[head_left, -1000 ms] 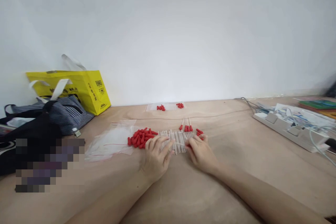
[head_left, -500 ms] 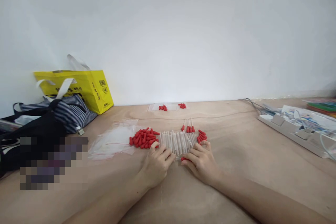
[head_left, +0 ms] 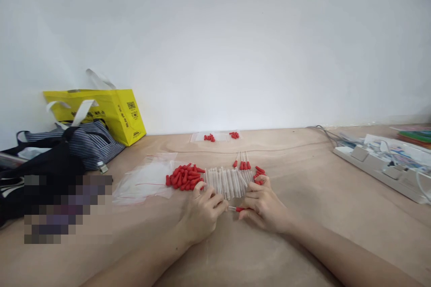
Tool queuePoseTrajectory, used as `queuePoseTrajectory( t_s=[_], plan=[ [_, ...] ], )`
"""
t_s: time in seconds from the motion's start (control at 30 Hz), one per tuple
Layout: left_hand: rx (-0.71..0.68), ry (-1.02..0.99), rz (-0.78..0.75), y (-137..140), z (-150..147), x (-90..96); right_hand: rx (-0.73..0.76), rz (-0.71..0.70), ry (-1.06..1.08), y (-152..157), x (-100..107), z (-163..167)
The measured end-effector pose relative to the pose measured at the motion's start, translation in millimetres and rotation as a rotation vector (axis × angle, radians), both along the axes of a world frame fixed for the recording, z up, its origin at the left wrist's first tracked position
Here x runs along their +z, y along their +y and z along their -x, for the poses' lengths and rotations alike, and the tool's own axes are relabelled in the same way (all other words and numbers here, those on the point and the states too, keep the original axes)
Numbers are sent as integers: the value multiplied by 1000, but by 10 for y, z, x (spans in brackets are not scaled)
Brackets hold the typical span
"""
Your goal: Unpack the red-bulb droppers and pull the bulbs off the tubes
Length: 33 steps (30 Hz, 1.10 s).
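Note:
My left hand (head_left: 206,210) pinches a clear dropper tube (head_left: 232,208), whose far part is hidden by my fingers. Against the tube's right end sits a red rubber bulb (head_left: 239,209), gripped by my right hand (head_left: 264,206). How far the bulb covers the tube, I cannot tell. Just beyond both hands lies a row of clear tubes (head_left: 225,181). A heap of red bulbs (head_left: 184,177) is at the row's left end, and a few more bulbs (head_left: 259,170) show past my right fingers. Several tubes with bulbs fitted (head_left: 244,164) lie behind the row.
Clear plastic bags (head_left: 144,181) are piled left of the bulbs. By the wall is a bag holding bulbs and tubes (head_left: 222,136). A yellow bag (head_left: 111,114) and a striped bag (head_left: 97,143) stand at left; a white power strip (head_left: 377,170) lies at right.
My right hand has shifted slightly right and toward me with the bulb. More of the tube and bulb now shows between my hands.

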<state>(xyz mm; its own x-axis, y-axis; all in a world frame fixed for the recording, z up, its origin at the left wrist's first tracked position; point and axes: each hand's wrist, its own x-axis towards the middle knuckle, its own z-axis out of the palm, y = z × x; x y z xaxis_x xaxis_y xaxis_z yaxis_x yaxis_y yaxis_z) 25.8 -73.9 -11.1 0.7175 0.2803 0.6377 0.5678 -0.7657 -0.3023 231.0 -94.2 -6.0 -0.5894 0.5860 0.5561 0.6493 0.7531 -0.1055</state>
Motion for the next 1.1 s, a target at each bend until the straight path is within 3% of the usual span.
queuePoseTrajectory(
  t_s=[0.13, 0.23, 0.3, 0.43, 0.5, 0.63, 0.83, 0.97, 1.03, 1.1],
  plan=[
    [-34, -13, -21, -23, -20, 0, 48, 209, 14, -1, 43, -69],
    [-49, -9, -30, -35, -33, 5, 98, 249, 26, 12, 62, -92],
    [-37, -20, -20, -42, -45, 19, 85, 131, 20, 25, 60, -90],
    [-1, -108, 85, -80, -64, 90, -27, -345, -8, 31, 15, -73],
    [-1, -138, 173, -107, -64, 137, -48, -518, -45, 22, -7, -76],
    [4, -131, 258, -133, -48, 207, -41, -639, -87, 12, -15, -97],
    [43, -44, 32, -102, -49, 216, -36, -435, -25, 18, 34, -46],
    [63, -2, -5, -61, 10, 212, 20, -254, 69, 43, 63, -100],
    [102, -41, 26, -20, 83, 230, -38, -156, 143, 120, 54, -231],
    [160, -151, 129, 27, 154, 261, -214, -38, 277, 250, 24, -409]
  ],
)
